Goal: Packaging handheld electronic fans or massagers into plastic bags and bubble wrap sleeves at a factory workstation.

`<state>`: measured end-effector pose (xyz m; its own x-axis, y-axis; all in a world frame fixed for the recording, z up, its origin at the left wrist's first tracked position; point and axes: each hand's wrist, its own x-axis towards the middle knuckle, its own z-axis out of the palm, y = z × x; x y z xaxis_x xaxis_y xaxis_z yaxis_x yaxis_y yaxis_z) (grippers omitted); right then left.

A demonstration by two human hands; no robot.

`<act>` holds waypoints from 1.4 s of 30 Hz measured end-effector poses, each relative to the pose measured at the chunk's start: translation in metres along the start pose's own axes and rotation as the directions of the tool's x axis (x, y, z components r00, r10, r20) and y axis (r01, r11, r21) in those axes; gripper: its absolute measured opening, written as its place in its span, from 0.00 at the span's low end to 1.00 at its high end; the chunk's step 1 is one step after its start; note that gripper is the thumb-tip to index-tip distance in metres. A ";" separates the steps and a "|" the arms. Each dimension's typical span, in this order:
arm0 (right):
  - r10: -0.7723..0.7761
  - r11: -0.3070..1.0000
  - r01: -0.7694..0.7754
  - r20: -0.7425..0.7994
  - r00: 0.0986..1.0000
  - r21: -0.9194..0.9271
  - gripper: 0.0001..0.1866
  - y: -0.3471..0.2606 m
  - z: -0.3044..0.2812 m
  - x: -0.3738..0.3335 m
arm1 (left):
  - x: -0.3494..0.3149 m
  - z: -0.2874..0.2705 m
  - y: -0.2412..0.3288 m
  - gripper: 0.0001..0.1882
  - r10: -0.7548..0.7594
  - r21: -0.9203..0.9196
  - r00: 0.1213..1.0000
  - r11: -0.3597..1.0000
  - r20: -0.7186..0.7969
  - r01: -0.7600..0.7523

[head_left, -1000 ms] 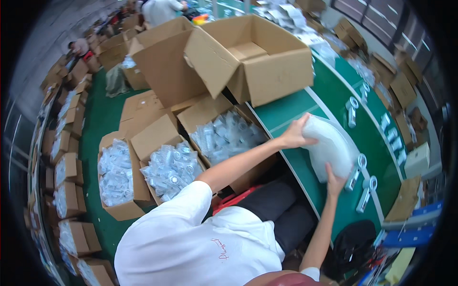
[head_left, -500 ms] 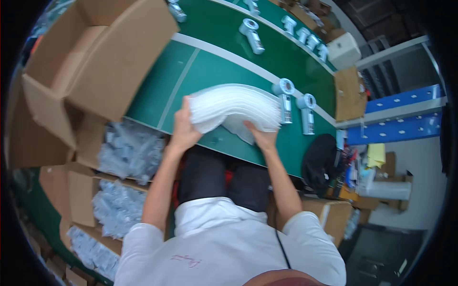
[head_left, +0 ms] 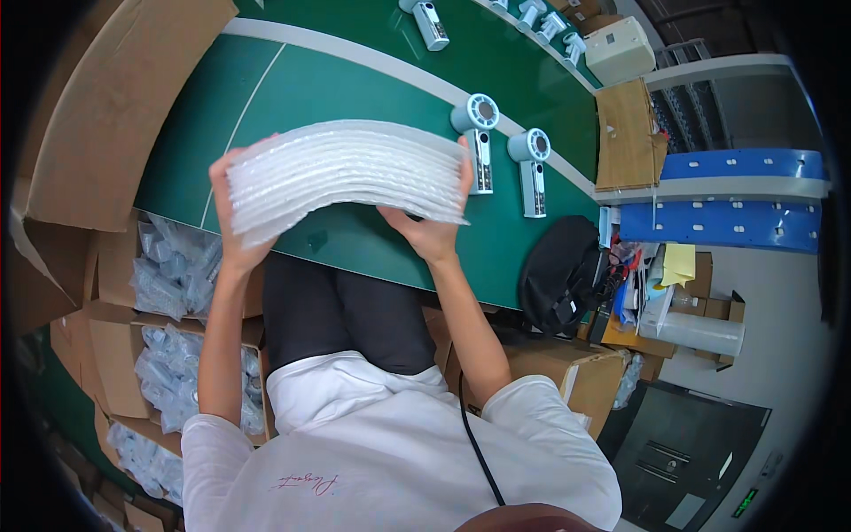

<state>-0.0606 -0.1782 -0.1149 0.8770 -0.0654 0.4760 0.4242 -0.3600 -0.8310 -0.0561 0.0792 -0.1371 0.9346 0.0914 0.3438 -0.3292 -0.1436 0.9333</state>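
Between my two hands bends an arched stack of white bubble wrap bags (head_left: pixel 350 164), its many layered edges facing me above the green table. My left hand (head_left: pixel 236 222) grips its left end, the thumb along the near side and the fingertips behind. At the other end, my right hand (head_left: pixel 434 226) closes on it, with fingers up along the right edge and the thumb under the arch. Just right of the stack lies a pale blue handheld fan (head_left: pixel 480 146) with a round head, and a second handheld fan (head_left: pixel 534 173) is beside it.
A large cardboard box (head_left: pixel 124 106) stands at the left. Below it, open cartons hold clear plastic-wrapped items (head_left: pixel 173 266). Another fan (head_left: pixel 432 27) lies on the dark green strip (head_left: pixel 355 31) beyond the table's white line. A black bag (head_left: pixel 560 275) sits at the table's right end.
The view has shifted, so the table and fans appear farther left and higher. The stack's drooping lower sheets are now gathered into an even arch. Both hands keep hold of it.
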 end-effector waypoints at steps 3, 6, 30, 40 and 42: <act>-0.026 0.998 0.029 -0.060 0.998 0.057 0.65 -0.001 -0.003 -0.001 | 0.007 0.010 0.020 0.47 0.090 -0.044 0.991 0.995 -0.099 -0.095; 0.071 0.984 -0.058 -0.070 0.995 0.170 0.66 -0.002 -0.006 -0.002 | 0.009 0.011 0.021 0.51 0.073 -0.051 0.996 0.996 -0.049 -0.076; 0.086 0.958 -0.116 0.121 0.989 0.263 0.55 -0.004 -0.004 0.003 | 0.001 -0.001 0.002 0.32 -0.150 -0.016 0.986 0.988 0.072 0.151; 0.416 0.901 -0.417 0.030 0.909 0.118 0.49 -0.014 -0.008 0.032 | 0.037 0.013 0.036 0.26 -0.146 0.096 0.989 0.985 0.031 0.142; 0.434 0.827 -0.460 0.153 0.888 0.323 0.50 -0.013 -0.009 0.042 | 0.047 0.000 0.054 0.27 -0.220 0.162 0.975 0.964 0.042 0.211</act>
<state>-0.0309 -0.1842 -0.0812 0.9972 -0.0724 0.0177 0.0201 0.0327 -0.9993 -0.0303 0.0754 -0.0706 0.9889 0.0797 0.1252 -0.0985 -0.2787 0.9553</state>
